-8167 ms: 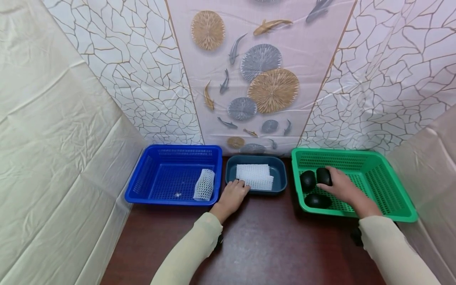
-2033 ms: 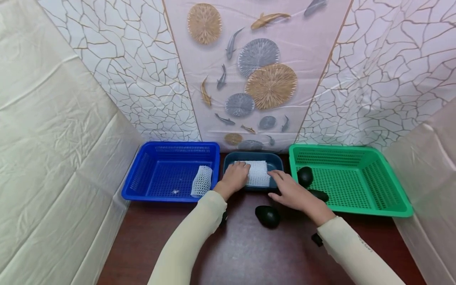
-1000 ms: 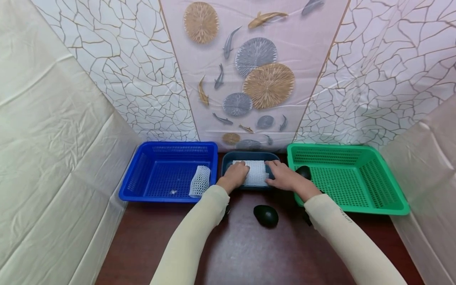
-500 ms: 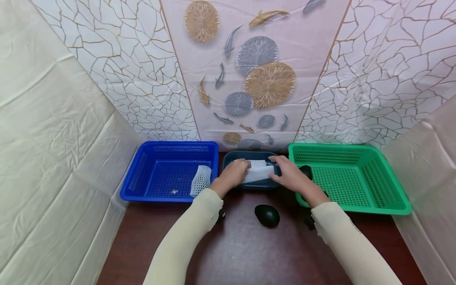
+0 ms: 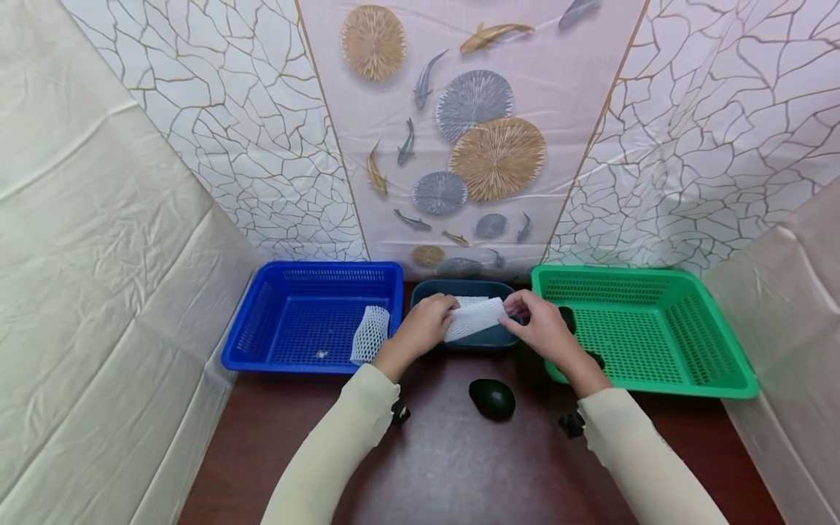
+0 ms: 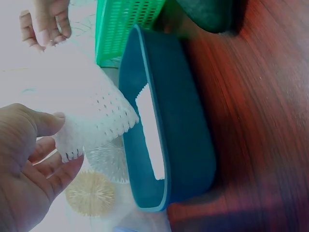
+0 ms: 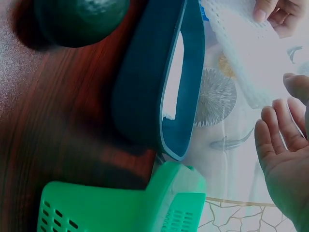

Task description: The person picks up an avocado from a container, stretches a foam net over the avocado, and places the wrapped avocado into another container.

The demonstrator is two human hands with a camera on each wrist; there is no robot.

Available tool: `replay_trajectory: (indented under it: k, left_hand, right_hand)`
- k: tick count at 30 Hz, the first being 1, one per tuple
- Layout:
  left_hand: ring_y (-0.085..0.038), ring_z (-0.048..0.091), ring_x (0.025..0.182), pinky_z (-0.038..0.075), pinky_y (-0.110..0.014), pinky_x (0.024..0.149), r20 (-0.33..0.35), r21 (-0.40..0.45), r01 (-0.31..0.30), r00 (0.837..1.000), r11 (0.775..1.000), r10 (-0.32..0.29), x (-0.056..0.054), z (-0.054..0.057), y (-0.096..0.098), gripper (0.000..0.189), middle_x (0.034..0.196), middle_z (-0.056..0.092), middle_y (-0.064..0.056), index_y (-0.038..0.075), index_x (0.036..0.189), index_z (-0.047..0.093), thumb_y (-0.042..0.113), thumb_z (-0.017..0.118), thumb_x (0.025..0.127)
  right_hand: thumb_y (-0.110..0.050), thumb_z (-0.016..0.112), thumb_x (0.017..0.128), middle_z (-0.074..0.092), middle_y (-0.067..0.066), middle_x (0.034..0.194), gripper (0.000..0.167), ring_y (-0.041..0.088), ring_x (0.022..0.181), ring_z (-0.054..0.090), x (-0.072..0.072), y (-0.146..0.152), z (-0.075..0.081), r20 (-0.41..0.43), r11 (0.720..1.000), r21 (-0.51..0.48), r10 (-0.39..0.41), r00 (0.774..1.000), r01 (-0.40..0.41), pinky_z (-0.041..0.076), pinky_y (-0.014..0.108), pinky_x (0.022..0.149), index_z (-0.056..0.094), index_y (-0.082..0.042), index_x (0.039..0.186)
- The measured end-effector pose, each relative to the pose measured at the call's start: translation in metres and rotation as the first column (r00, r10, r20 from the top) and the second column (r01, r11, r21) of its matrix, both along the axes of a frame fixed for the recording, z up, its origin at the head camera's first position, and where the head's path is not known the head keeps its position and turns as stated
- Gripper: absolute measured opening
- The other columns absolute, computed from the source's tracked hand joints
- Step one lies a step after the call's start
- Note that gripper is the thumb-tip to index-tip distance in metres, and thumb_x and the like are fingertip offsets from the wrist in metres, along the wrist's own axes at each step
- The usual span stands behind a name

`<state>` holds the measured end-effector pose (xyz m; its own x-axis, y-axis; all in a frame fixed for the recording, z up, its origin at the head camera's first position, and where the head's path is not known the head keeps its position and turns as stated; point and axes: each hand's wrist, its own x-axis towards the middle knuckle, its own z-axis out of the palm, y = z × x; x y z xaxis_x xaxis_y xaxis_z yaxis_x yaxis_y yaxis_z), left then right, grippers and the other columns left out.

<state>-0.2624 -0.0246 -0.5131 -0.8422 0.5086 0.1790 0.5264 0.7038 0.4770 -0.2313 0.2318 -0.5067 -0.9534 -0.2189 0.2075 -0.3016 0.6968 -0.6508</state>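
Observation:
A white foam net sleeve (image 5: 475,319) is held up at a slant above the small dark teal tray (image 5: 420,297). My left hand (image 5: 423,324) pinches its left end between thumb and fingers; the left wrist view shows the sleeve (image 6: 104,108) widening away from that grip. At the other end is my right hand (image 5: 541,324), its thumb and fingers apart and loosely bent by the sleeve's edge; glare blurs the contact. Another white net sleeve (image 7: 174,79) lies in the tray. On the table in front sits a dark avocado (image 5: 492,399).
A blue basket (image 5: 315,368) at left holds one net sleeve (image 5: 370,334). The green basket (image 5: 656,392) at right contains dark avocados (image 5: 567,318), partly hidden by my right hand. Patterned cloth walls (image 5: 249,131) enclose the brown table (image 5: 446,467).
An avocado came from the green basket to the table. Both hands moved to the teal tray, and the left has lifted one net sleeve from it, now tilted upward at its right end.

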Motion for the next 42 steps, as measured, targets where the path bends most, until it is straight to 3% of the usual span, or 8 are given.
replay_trajectory:
  k: [10, 19, 25, 30, 38, 42]
  left_hand:
    - [-0.022, 0.066, 0.106, 0.057, -0.040, 0.095, 0.002, 0.102, -0.009, 1.000, 0.995, 0.009, 0.018, 0.002, -0.001, 0.015, 0.120, 0.072, -0.008, 0.008, 0.117, 0.068, 0.012, 0.063, 0.103]
    - [-0.021, 0.068, 0.106, 0.057, -0.039, 0.092, -0.023, 0.161, -0.008, 1.000, 0.987, 0.011, 0.031, 0.005, 0.003, 0.015, 0.118, 0.072, -0.008, 0.008, 0.116, 0.069, 0.011, 0.063, 0.102]
    - [-0.023, 0.067, 0.117, 0.054, -0.040, 0.101, 0.016, 0.169, -0.022, 1.000, 0.985, 0.019, 0.035, 0.009, 0.009, 0.025, 0.127, 0.071, -0.009, 0.009, 0.125, 0.068, 0.019, 0.064, 0.103]
    - [-0.020, 0.066, 0.122, 0.053, -0.039, 0.104, -0.008, 0.176, -0.004, 1.000, 0.984, 0.006, 0.036, 0.015, 0.015, 0.032, 0.133, 0.069, -0.007, 0.009, 0.131, 0.067, 0.026, 0.064, 0.104]
    - [-0.017, 0.067, 0.106, 0.057, -0.035, 0.095, -0.065, 0.165, 0.045, 0.997, 0.985, -0.035, 0.036, 0.028, 0.025, 0.029, 0.122, 0.070, -0.006, 0.009, 0.127, 0.069, 0.025, 0.062, 0.104]
    - [-0.016, 0.067, 0.098, 0.059, -0.032, 0.090, -0.103, 0.200, 0.053, 0.994, 0.978, -0.033, 0.037, 0.033, 0.028, 0.024, 0.116, 0.070, -0.006, 0.009, 0.123, 0.070, 0.021, 0.060, 0.105]
  right_hand:
    - [-0.015, 0.077, 0.094, 0.072, 0.011, 0.106, 0.022, 0.031, 0.098, 0.070, 0.009, -0.004, 0.000, -0.044, 0.999, -0.034, -0.015, 0.999, 0.014, 0.058, 0.052, 0.087, 0.067, -0.008, 0.111]
    - [-0.015, 0.077, 0.093, 0.076, 0.010, 0.103, 0.018, 0.023, 0.089, 0.069, 0.019, -0.006, -0.001, -0.098, 0.998, -0.051, -0.037, 0.995, 0.032, 0.059, 0.051, 0.080, 0.070, -0.008, 0.109]
    - [-0.011, 0.078, 0.092, 0.077, 0.011, 0.100, 0.016, 0.022, 0.085, 0.071, 0.021, -0.007, 0.001, -0.128, 0.997, -0.070, -0.026, 0.991, 0.017, 0.061, 0.046, 0.074, 0.071, -0.006, 0.107]
    - [-0.009, 0.078, 0.092, 0.077, 0.012, 0.100, 0.017, 0.022, 0.085, 0.072, 0.023, -0.007, 0.002, -0.166, 0.998, -0.068, -0.005, 0.986, -0.007, 0.062, 0.045, 0.074, 0.072, -0.006, 0.107]
    - [-0.006, 0.078, 0.091, 0.076, 0.008, 0.099, 0.016, 0.019, 0.085, 0.073, 0.025, -0.008, 0.007, -0.237, 0.997, -0.063, 0.032, 0.971, -0.048, 0.062, 0.040, 0.073, 0.072, -0.008, 0.105]
    - [-0.008, 0.079, 0.090, 0.076, 0.008, 0.099, 0.019, 0.017, 0.083, 0.072, 0.026, -0.009, 0.010, -0.248, 0.997, -0.058, 0.042, 0.968, -0.058, 0.061, 0.038, 0.072, 0.071, -0.008, 0.107]
